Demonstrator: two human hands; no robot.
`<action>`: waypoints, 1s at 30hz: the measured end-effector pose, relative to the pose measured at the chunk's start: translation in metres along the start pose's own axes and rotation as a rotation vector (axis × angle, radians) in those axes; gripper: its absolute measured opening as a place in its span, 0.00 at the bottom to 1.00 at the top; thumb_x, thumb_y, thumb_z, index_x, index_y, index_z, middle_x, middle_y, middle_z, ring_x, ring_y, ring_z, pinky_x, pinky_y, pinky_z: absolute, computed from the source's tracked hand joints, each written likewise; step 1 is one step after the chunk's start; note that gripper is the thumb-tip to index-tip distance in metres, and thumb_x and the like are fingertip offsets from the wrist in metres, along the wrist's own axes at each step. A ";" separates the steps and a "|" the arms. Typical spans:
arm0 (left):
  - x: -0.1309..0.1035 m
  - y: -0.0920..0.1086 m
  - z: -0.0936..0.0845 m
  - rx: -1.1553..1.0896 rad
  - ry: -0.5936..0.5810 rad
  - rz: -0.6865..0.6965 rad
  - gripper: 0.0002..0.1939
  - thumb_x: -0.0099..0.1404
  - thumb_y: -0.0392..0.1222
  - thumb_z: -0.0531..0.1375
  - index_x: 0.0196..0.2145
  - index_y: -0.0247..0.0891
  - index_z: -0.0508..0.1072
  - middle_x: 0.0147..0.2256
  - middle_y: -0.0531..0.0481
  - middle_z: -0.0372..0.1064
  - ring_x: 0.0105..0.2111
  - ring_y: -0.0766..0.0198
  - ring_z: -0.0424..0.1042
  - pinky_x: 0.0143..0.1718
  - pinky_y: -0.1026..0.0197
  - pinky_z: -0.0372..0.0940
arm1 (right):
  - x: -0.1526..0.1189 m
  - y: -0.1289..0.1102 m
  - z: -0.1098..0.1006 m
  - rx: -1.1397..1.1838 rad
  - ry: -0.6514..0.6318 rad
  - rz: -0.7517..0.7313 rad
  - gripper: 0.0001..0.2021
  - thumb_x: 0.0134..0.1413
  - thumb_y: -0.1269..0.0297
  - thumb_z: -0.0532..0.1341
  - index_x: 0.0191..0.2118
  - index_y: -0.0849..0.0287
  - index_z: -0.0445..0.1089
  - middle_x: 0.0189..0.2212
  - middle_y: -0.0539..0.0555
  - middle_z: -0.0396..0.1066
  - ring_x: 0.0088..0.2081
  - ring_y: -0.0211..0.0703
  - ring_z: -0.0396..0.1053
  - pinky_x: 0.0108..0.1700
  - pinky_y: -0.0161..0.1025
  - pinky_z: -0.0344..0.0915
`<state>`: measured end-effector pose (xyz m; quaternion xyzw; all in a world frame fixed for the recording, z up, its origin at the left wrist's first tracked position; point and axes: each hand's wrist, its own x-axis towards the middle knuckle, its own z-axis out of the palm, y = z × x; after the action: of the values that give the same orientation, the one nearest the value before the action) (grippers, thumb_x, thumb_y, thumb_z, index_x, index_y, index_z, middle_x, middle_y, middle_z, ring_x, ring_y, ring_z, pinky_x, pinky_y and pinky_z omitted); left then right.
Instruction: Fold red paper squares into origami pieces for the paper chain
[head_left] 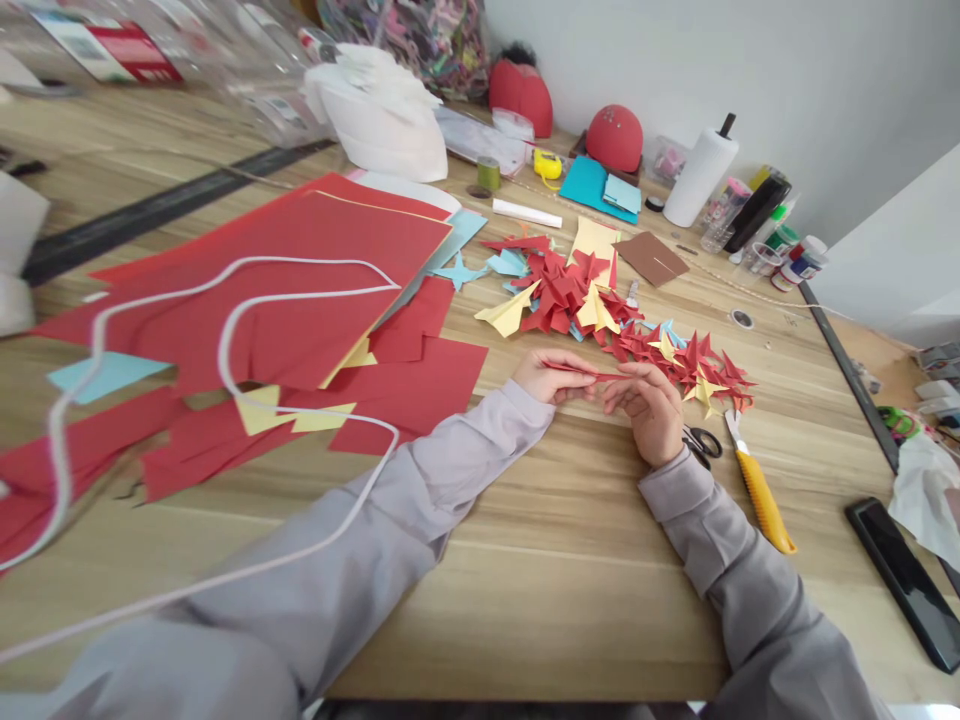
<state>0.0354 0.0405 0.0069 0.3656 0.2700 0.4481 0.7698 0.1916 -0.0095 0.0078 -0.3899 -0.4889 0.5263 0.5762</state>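
Note:
A thin folded piece of red paper [571, 369] spans the gap between my two hands, just above the table. My left hand [551, 378] grips its left part between thumb and fingers. My right hand [651, 408] pinches the right end, with its fingers curled. Beyond them lies a heap of folded paper stars [562, 290], mostly red with some yellow and blue. Scissors [702, 443] with black handles rest beside my right wrist. A yellow-handled cutter [761, 500] lies further right.
Large red sheets [322, 290] and cut strips cover the left side, with a white cable [232, 345] running over them. A black phone [904, 580] lies at the right. Along the back stand a white roll [701, 178], small jars [801, 262], tissues [382, 115] and a yellow tape measure [547, 164].

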 end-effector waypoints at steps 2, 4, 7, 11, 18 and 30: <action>0.000 -0.001 0.001 0.024 -0.049 0.032 0.13 0.35 0.36 0.72 0.22 0.32 0.76 0.19 0.50 0.72 0.21 0.64 0.72 0.27 0.60 0.70 | 0.000 0.000 0.002 -0.043 -0.024 -0.005 0.10 0.51 0.60 0.59 0.39 0.57 0.67 0.25 0.51 0.74 0.25 0.40 0.69 0.29 0.39 0.66; 0.000 -0.002 0.002 0.051 -0.082 0.051 0.13 0.35 0.38 0.73 0.22 0.32 0.77 0.19 0.50 0.72 0.21 0.65 0.72 0.26 0.61 0.69 | 0.000 -0.001 0.004 -0.105 -0.036 -0.013 0.10 0.48 0.61 0.63 0.37 0.57 0.67 0.24 0.50 0.74 0.24 0.38 0.69 0.28 0.38 0.66; -0.002 -0.002 0.005 0.083 -0.072 0.056 0.14 0.35 0.39 0.73 0.22 0.33 0.77 0.20 0.50 0.72 0.20 0.65 0.71 0.26 0.61 0.69 | 0.000 -0.002 0.006 -0.172 -0.012 -0.025 0.09 0.46 0.61 0.65 0.33 0.57 0.68 0.23 0.49 0.73 0.22 0.36 0.68 0.27 0.37 0.66; -0.003 0.000 0.006 0.176 -0.066 0.076 0.14 0.36 0.41 0.72 0.23 0.33 0.78 0.20 0.49 0.73 0.20 0.64 0.72 0.27 0.60 0.71 | 0.000 -0.004 0.006 -0.214 0.029 -0.044 0.08 0.45 0.62 0.66 0.31 0.58 0.68 0.24 0.49 0.73 0.23 0.36 0.68 0.28 0.36 0.66; -0.001 -0.006 0.000 0.249 -0.035 0.137 0.20 0.37 0.45 0.72 0.29 0.31 0.77 0.24 0.46 0.75 0.24 0.59 0.74 0.28 0.57 0.73 | 0.000 -0.003 0.007 -0.240 0.063 -0.159 0.06 0.45 0.63 0.65 0.28 0.57 0.68 0.23 0.48 0.71 0.24 0.35 0.67 0.29 0.36 0.66; -0.002 -0.001 -0.003 0.286 -0.106 0.209 0.20 0.43 0.40 0.69 0.36 0.31 0.76 0.31 0.42 0.77 0.29 0.56 0.76 0.30 0.57 0.72 | -0.001 0.006 -0.004 -0.512 0.056 -0.408 0.01 0.49 0.69 0.61 0.30 0.56 0.70 0.27 0.51 0.70 0.29 0.39 0.69 0.33 0.38 0.66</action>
<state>0.0328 0.0388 0.0042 0.5203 0.2506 0.4630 0.6724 0.1941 -0.0093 0.0009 -0.4305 -0.6573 0.2492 0.5662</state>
